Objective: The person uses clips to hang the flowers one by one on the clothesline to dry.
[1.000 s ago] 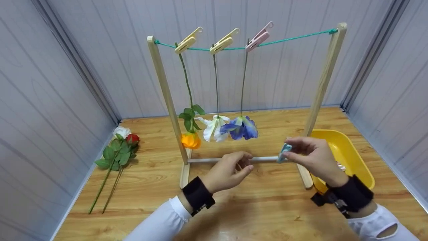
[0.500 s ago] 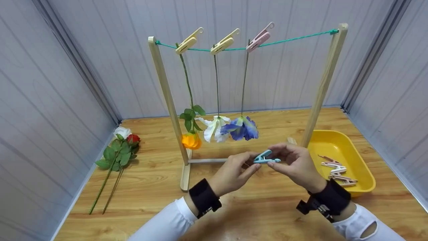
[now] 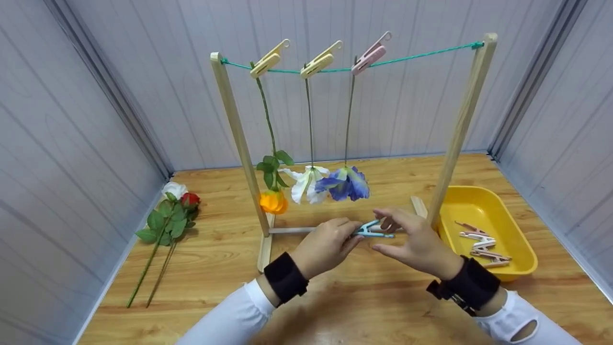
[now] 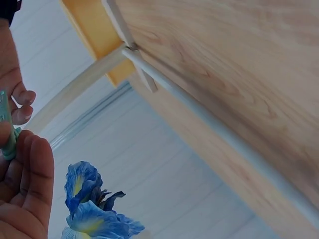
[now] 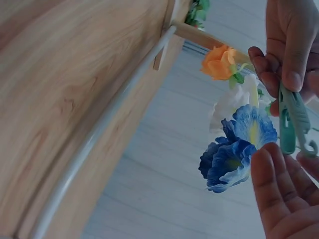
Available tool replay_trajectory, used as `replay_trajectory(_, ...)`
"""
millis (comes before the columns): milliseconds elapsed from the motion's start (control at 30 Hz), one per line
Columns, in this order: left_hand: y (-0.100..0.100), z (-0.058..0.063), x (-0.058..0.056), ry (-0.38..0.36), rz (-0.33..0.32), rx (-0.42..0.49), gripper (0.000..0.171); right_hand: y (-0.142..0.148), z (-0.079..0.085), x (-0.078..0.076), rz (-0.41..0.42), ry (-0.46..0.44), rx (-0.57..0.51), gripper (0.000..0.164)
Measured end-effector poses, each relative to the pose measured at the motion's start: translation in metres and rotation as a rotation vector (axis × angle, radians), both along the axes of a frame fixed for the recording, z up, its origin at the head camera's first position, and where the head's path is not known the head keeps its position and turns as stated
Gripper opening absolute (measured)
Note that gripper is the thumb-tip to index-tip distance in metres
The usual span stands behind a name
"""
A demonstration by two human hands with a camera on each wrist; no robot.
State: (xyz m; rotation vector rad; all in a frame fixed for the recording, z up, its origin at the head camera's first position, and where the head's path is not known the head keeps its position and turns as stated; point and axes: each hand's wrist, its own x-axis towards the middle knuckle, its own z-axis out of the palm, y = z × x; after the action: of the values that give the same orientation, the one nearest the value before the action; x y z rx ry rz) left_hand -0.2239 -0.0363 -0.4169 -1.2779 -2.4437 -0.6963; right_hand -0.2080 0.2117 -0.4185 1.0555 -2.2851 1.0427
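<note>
left hand [image 3: 325, 247] pinching a light-blue clothespin [image 3: 376, 235], seen against the pale crossbar [image 3: 292, 230], the gripped end hidden from me; right hand [image 3: 421, 244] relaxed, fingers parted just beside the handle end, contact impossible to tell; spare clothespins [image 3: 483, 242] in the yellow tray [image 3: 520, 232] overlap, number unclear

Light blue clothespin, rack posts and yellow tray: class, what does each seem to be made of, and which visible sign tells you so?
Light blue clothespin: probably moulded plastic, smooth, with a slot and hook formed in it.
Rack posts: very likely wood, pale and matte, with faint grain.
Yellow tray: seemingly plastic, evenly coloured, slightly glossy, with rounded corners.
</note>
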Motion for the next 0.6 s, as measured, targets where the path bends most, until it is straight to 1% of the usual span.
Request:
replay_trajectory(100, -0.001, -0.003, 0.0, 0.116, 0.007, -0.055, 0.025, -0.001, 0.0, -0.001, -0.017, 0.023, 0.071, 0.059)
replay_trajectory(167, -0.002, -0.005, 0.0, 0.187, 0.013, -0.08, 0.024, -0.002, 0.0, -0.001, -0.025, 0.004, 0.097, 0.053)
replay_trajectory(200, -0.002, -0.006, 0.0, 0.219, 0.015, -0.09, 0.024, -0.002, 0.001, -0.001, -0.03, -0.02, 0.104, 0.05)
replay_trajectory(267, -0.004, -0.008, 0.0, 0.292, 0.017, -0.104, 0.022, -0.001, 0.002, -0.001, -0.023, -0.121, 0.097, 0.044)
replay_trajectory(367, -0.005, -0.01, -0.001, 0.425, 0.003, -0.12, 0.02, 0.0, 0.003, -0.001, 0.002, -0.323, 0.077, 0.034)
replay_trajectory(433, -0.007, -0.011, -0.002, 0.522, -0.016, -0.132, 0.018, 0.002, 0.004, -0.003, 0.038, -0.461, 0.064, 0.029)
replay_trajectory(500, -0.009, -0.012, -0.004, 0.621, -0.037, -0.156, 0.018, 0.004, 0.004, -0.005, 0.086, -0.569, 0.058, 0.028)
replay_trajectory(600, -0.012, -0.013, -0.007, 0.755, -0.07, -0.198, 0.022, 0.007, 0.003, -0.009, 0.187, -0.683, 0.032, 0.035)
